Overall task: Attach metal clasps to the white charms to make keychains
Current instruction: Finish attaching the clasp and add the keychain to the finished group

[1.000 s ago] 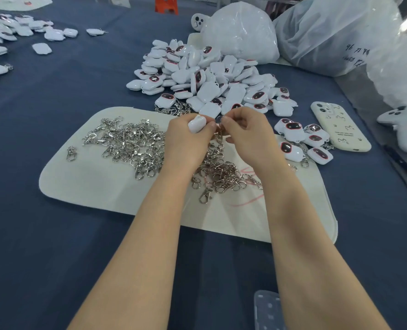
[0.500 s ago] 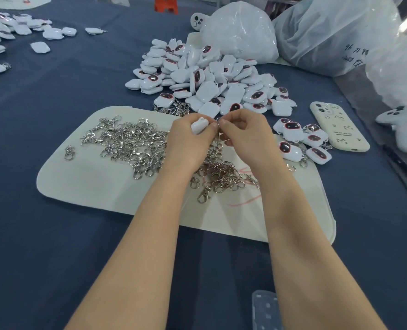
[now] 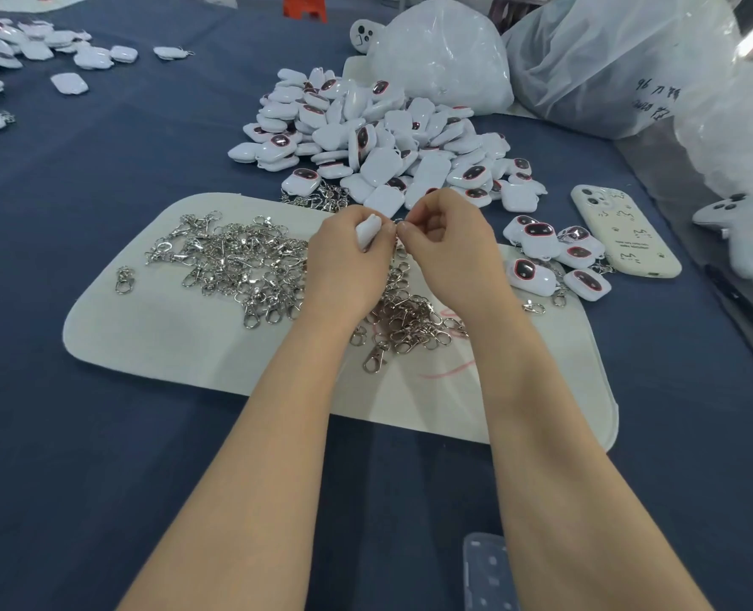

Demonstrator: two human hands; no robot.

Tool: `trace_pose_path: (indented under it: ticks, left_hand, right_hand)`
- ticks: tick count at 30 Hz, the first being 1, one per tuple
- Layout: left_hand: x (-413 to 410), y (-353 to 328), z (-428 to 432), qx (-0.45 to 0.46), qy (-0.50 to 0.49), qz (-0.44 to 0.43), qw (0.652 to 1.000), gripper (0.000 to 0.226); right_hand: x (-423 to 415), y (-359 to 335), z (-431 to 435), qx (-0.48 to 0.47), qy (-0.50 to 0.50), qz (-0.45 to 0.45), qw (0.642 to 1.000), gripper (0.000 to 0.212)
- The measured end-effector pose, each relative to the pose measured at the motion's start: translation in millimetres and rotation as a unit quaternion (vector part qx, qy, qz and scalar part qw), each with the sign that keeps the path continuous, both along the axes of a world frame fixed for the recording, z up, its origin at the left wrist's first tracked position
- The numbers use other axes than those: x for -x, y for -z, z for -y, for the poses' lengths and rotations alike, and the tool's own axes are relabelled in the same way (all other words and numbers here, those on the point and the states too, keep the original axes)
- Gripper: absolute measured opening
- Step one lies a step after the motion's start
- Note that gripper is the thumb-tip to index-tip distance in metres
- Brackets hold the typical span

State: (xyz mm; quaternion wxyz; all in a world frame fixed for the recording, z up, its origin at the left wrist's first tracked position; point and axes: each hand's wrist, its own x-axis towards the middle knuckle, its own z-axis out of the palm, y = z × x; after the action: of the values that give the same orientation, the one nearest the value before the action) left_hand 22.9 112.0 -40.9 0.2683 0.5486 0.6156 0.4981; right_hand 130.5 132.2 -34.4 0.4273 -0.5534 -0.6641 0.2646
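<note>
My left hand (image 3: 346, 262) grips a white charm (image 3: 367, 230) above the white mat (image 3: 154, 328). My right hand (image 3: 452, 249) pinches a small metal clasp (image 3: 397, 222) right against the charm's edge; most of the clasp is hidden by my fingertips. Under and left of my hands lies a heap of loose metal clasps (image 3: 238, 262) on the mat. Behind my hands is a big pile of white charms (image 3: 379, 138), some showing dark red-rimmed faces. Several charms with clasps (image 3: 551, 258) lie to the right of the mat.
A cream phone (image 3: 621, 231) lies at the right, next to the charms with clasps. White plastic bags (image 3: 445, 59) stand at the back. More charms (image 3: 35, 46) are scattered at the far left on the blue cloth. A clear phone case (image 3: 487, 571) sits at the near edge.
My hands have stayed together above the mat, and my fingertips have closed in more tightly where the clasp meets the charm. The view has shifted slightly.
</note>
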Motion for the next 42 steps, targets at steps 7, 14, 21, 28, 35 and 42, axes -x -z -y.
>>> trace_pose_path:
  ticks: [7, 14, 21, 28, 35, 42]
  left_hand:
    - [2.2, 2.7, -0.1, -0.025, -0.005, -0.054, 0.998, 0.01]
    - [1.4, 0.9, -2.5, -0.02, -0.01, -0.013, 1.0, 0.009]
    - [-0.8, -0.8, 0.9, -0.049, 0.002, -0.081, 0.996, 0.009]
    - [-0.4, 1.8, -1.0, -0.055, -0.012, -0.059, 0.997, 0.006]
    - [-0.5, 2.0, -1.7, -0.038, -0.014, -0.02, 0.999, 0.007]
    - [0.8, 0.7, -1.7, -0.022, -0.001, -0.044, 0.999, 0.01]
  right_hand:
    - [2.1, -0.7, 1.3, -0.008, -0.01, 0.038, 0.999, 0.009]
    - [5.6, -1.9, 5.8, 0.02, -0.045, -0.063, 0.997, 0.013]
    - [-0.4, -0.6, 2.6, -0.022, -0.023, 0.047, 0.998, 0.013]
    - [1.5, 2.8, 1.9, -0.018, 0.009, -0.018, 1.0, 0.012]
    - [4.8, 3.0, 2.1, -0.021, 0.036, -0.013, 0.999, 0.003]
    - [4.9, 5.4, 3.6, -0.027, 0.034, 0.011, 0.999, 0.002]
